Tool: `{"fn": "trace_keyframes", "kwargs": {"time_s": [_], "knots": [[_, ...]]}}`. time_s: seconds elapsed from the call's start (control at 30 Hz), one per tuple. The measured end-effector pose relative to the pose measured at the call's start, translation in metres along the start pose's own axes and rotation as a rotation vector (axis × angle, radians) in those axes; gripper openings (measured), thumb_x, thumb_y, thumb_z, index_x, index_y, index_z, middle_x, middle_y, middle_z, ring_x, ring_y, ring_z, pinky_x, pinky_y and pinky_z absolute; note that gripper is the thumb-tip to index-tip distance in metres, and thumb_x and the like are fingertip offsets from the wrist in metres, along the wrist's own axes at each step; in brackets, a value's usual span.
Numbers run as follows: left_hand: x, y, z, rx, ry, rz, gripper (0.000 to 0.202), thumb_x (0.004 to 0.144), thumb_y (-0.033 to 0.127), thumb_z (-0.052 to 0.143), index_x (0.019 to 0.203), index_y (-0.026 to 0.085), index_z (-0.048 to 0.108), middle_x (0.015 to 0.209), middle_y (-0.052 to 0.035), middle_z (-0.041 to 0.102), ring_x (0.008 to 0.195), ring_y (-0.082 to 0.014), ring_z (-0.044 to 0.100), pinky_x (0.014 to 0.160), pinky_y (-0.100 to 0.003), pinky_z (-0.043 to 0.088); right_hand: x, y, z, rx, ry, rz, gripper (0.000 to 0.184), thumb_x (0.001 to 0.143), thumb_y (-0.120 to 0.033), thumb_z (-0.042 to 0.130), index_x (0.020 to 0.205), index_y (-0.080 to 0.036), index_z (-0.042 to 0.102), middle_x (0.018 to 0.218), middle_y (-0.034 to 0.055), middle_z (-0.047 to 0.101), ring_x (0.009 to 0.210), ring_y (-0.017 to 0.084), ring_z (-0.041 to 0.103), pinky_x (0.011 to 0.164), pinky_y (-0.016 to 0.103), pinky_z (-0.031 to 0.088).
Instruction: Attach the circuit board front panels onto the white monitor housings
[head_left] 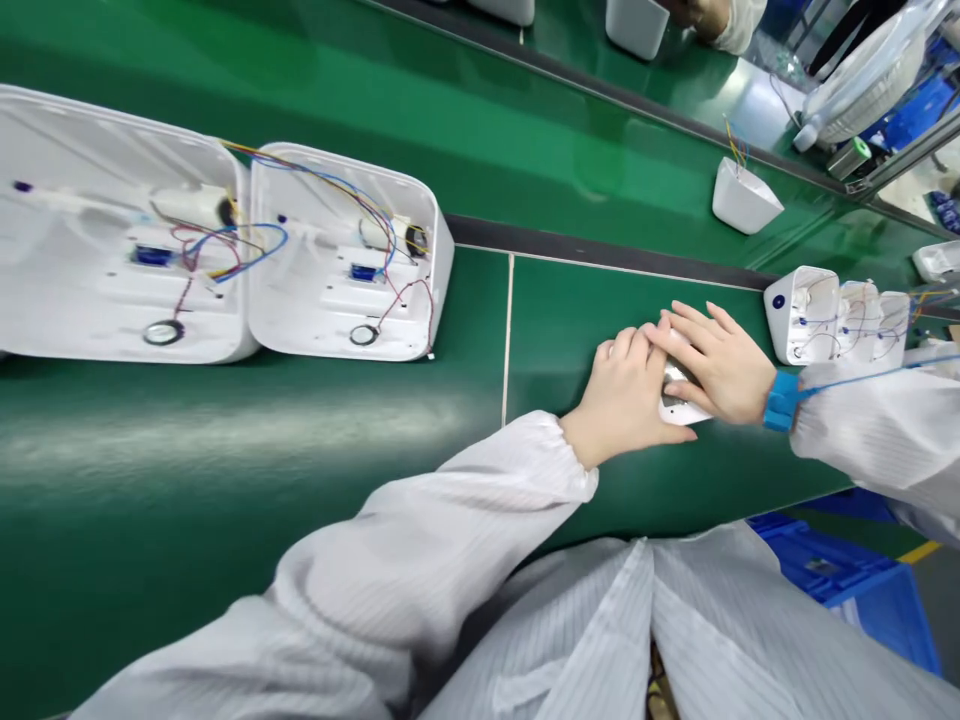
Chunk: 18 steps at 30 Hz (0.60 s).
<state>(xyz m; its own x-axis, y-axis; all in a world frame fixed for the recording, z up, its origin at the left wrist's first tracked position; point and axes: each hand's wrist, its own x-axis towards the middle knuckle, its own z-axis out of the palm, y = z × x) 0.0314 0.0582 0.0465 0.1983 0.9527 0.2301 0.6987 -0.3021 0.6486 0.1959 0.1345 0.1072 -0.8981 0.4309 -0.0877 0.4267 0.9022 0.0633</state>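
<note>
A small white plastic part with a shiny metallic area [678, 386] lies between my two hands low over the green work surface, mostly covered by them. My left hand [624, 392] is closed around its left side, thumb along the near edge. From the right, my right hand [724, 365] reaches over the part, its fingers extended across the top and its thumb on the near side. The fingertips of both hands meet at the far edge. A blue wrist strap [782, 401] with a cord is on my right wrist.
Large white housings [341, 250] with wires, round speakers and blue parts stand on the left. Smaller white housings [801, 315] line up at the right. One white housing [745, 196] sits beyond the dark rail. A co-worker's hand [705, 15] shows at the top; a blue crate [885, 610] is below right.
</note>
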Motion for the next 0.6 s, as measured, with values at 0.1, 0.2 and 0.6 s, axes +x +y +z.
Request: {"fn": "trace_keyframes", "kwargs": {"time_s": [0.1, 0.2, 0.6], "knots": [[0.000, 0.000, 0.000, -0.004, -0.017, 0.003, 0.129, 0.055, 0.070, 0.080, 0.153, 0.010, 0.020, 0.146, -0.0251, 0.046, 0.131, -0.0443, 0.043, 0.105, -0.054, 0.034, 0.001, 0.000, 0.000, 0.019, 0.002, 0.025, 0.067, 0.101, -0.058, 0.033, 0.155, -0.018, 0.036, 0.154, 0.0193, 0.045, 0.148, 0.038, 0.032, 0.116, 0.064, 0.026], [0.001, -0.001, 0.001, -0.002, -0.005, -0.010, 0.120, 0.059, 0.067, 0.078, 0.151, 0.013, 0.023, 0.145, -0.0234, 0.047, 0.132, -0.0438, 0.042, 0.106, -0.053, 0.032, 0.001, -0.001, -0.001, 0.044, -0.009, 0.047, 0.067, 0.101, -0.058, 0.034, 0.155, -0.019, 0.035, 0.156, 0.0178, 0.042, 0.149, 0.038, 0.030, 0.117, 0.063, 0.025], [0.001, 0.000, -0.005, 0.047, -0.040, -0.018, 0.118, 0.056, 0.063, 0.082, 0.147, 0.009, 0.031, 0.143, -0.0257, 0.047, 0.130, -0.0451, 0.043, 0.103, -0.053, 0.035, 0.036, 0.041, -0.003, 0.120, 0.020, 0.138, 0.077, 0.099, -0.068, 0.024, 0.157, -0.016, 0.030, 0.154, 0.0177, 0.045, 0.146, 0.038, 0.034, 0.110, 0.057, 0.036]]}}
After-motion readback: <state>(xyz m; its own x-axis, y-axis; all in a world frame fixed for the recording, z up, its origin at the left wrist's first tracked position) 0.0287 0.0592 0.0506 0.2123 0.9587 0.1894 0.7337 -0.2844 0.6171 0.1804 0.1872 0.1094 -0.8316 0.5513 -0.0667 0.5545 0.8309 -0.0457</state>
